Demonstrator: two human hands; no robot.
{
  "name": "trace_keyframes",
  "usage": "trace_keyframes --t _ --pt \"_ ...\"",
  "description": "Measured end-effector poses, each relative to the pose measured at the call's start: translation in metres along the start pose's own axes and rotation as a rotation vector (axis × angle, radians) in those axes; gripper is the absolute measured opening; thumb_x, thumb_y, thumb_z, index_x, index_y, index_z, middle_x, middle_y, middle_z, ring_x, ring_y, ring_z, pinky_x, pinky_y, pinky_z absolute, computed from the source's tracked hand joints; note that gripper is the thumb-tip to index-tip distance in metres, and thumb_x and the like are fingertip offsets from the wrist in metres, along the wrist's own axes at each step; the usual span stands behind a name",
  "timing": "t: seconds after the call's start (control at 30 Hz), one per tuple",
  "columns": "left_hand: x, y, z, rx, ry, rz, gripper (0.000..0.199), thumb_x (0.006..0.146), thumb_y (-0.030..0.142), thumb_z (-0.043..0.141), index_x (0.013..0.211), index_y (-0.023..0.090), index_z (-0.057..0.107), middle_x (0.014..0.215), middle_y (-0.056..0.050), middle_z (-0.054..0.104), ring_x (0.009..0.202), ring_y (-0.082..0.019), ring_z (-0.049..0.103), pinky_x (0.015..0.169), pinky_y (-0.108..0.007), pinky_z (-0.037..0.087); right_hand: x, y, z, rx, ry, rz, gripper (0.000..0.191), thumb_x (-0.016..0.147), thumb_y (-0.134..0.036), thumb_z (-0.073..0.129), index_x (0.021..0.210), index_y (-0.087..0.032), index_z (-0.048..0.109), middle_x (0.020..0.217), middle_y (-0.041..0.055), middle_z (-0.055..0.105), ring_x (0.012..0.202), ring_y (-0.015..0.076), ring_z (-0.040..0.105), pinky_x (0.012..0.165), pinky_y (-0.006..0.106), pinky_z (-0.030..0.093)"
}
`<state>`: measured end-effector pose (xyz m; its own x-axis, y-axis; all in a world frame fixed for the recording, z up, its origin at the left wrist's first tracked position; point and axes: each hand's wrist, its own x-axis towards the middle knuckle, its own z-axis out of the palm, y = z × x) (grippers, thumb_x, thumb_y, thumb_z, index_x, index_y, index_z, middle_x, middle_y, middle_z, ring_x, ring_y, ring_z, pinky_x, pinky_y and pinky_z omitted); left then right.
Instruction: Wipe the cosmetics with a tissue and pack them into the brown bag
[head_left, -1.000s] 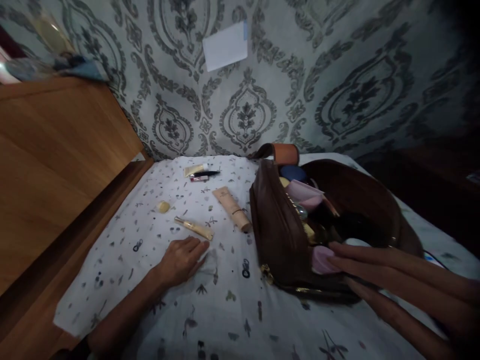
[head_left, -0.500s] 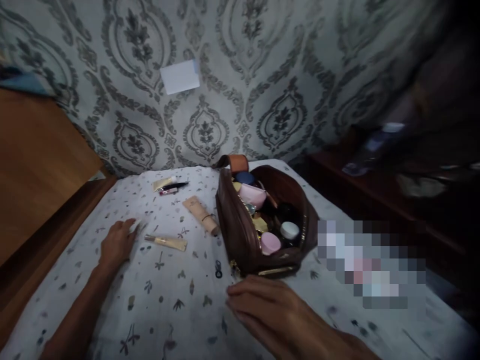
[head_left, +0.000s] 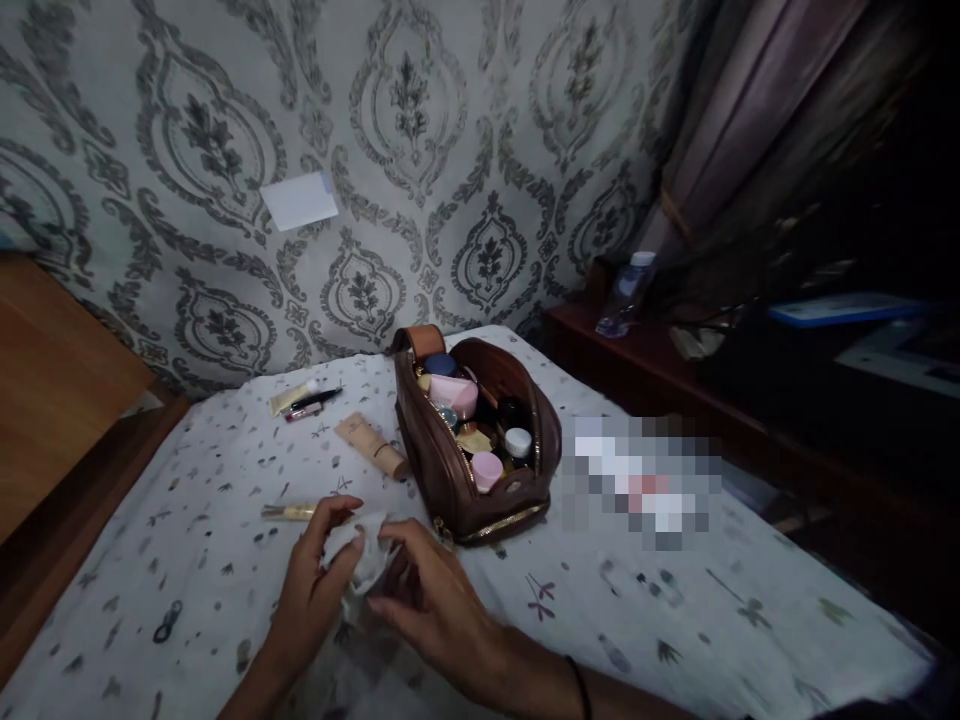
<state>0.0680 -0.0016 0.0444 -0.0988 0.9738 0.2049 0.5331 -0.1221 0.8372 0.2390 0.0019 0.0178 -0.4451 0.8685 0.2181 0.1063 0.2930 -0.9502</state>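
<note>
A crumpled white tissue-like item [head_left: 364, 560] is between my two hands, low in the centre. My left hand [head_left: 319, 580] grips its left side with thumb and fingers. On the right side, the bent fingers of my right hand [head_left: 427, 590] close on it. Just beyond, a slim beige tube [head_left: 289, 512] lies partly behind my left fingers. A wider beige tube [head_left: 371, 447] rests beside the open brown bag [head_left: 450, 490], which holds a pink pouch [head_left: 456, 397], a pink-lidded jar [head_left: 487, 470], a white-lidded jar [head_left: 517, 442] and other cosmetics.
A small yellowish tube [head_left: 291, 398] and a black pen-like item [head_left: 319, 399] lie at the back left of the patterned sheet [head_left: 210, 560]. A clear bottle [head_left: 625, 300] stands on a dark red ledge [head_left: 585, 335]. A wooden panel [head_left: 60, 380] borders the left.
My hands have come together from far apart, and the white item is now between them. The view has turned right, so the bag appears further left.
</note>
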Motion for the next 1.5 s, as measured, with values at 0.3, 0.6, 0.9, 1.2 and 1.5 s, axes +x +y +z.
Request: trace_keyframes --t 0.3,0.6,0.9,1.2,1.5 --pt "-0.012 -0.023 0.025 -0.159 -0.122 -0.121 0.042 0.087 0.057 0.053 0.104 0.02 0.062 0.109 -0.009 0.069 0.106 -0.028 0.064 0.09 -0.034 0.053 0.01 0.038 0.004 -0.086 0.107 -0.08 0.053 0.07 -0.017 0.071 0.122 -0.019 0.056 0.111 0.008 0.067 0.1 0.0228 0.064 0.09 0.035 0.05" --pt "-0.011 -0.027 0.021 -0.079 -0.2 -0.03 0.036 0.086 0.055 0.057 0.097 0.02 0.061 0.095 -0.005 0.067 0.093 -0.025 0.065 0.081 -0.032 0.055 0.012 0.041 0.005 -0.13 0.096 -0.125 0.054 0.07 -0.022 0.073 0.122 -0.019 0.059 0.111 0.0081 0.069 0.099 0.0221 0.066 0.088 0.032 0.051" --pt "-0.012 -0.025 0.025 -0.135 -0.062 -0.002 0.026 0.089 0.044 0.049 0.082 0.021 0.059 0.08 -0.003 0.064 0.085 -0.022 0.062 0.081 -0.031 0.052 0.015 0.036 0.004 -0.064 0.039 -0.125 0.054 0.068 -0.022 0.08 0.119 -0.019 0.062 0.11 0.0071 0.067 0.099 0.0213 0.064 0.087 0.033 0.05" --pt "-0.008 -0.031 0.023 -0.282 0.026 -0.089 0.016 0.082 0.029 0.047 0.09 0.02 0.058 0.09 -0.003 0.064 0.091 -0.021 0.059 0.085 -0.032 0.048 0.014 0.039 0.006 0.031 -0.008 0.007 0.072 0.067 -0.017 0.08 0.133 -0.023 0.053 0.108 0.004 0.066 0.094 0.0206 0.064 0.082 0.031 0.052" --pt "-0.004 -0.031 0.025 -0.594 -0.108 -0.356 0.03 0.076 0.039 0.059 0.101 0.022 0.054 0.055 0.009 0.049 0.036 -0.008 0.041 0.035 -0.019 0.029 0.016 0.035 0.003 0.123 -0.051 -0.106 0.043 0.084 -0.038 0.071 0.124 -0.023 0.068 0.108 0.0076 0.07 0.091 0.0198 0.065 0.082 0.034 0.054"
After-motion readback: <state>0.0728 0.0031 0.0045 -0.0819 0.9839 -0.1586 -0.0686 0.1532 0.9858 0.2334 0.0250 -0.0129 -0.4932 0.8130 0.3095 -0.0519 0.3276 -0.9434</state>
